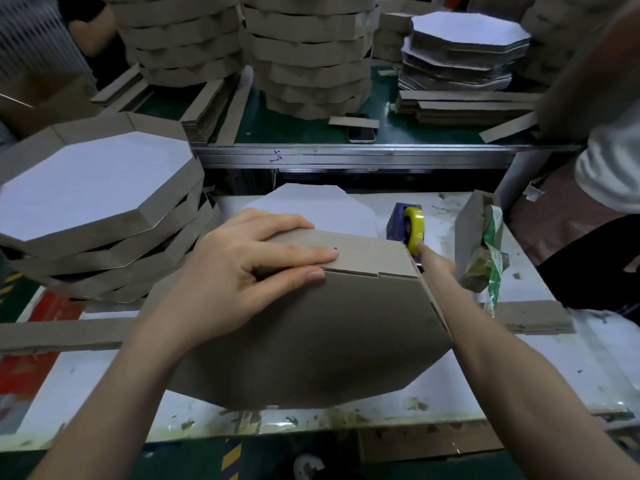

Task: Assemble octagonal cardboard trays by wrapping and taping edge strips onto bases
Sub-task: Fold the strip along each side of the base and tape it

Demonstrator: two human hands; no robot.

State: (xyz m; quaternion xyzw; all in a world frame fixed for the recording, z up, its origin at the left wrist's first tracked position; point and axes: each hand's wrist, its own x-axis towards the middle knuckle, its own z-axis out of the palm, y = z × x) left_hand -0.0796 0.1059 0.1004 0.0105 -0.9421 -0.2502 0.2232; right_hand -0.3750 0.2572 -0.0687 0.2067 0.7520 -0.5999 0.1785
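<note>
The upturned tray [311, 334] sits near on the worktop [519, 375]. The left hand [242, 268], grip slack and fingers straight, presses its edge strip [360, 258] down. The right hand [436, 266] touches the tape roll [414, 226] beyond; I cannot tell its grip. Slackened pressure could let the strip spring loose.

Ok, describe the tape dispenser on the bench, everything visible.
The tape dispenser is a dark purple block, plastic by its look, standing upright on the white worktop just beyond the cardboard tray's far right corner. It carries a roll of yellow tape set on edge. The tray hides its near lower part. The right hand reaches to it, one of its fingers touching the roll's lower near side; motion blur hides the grip.
</note>
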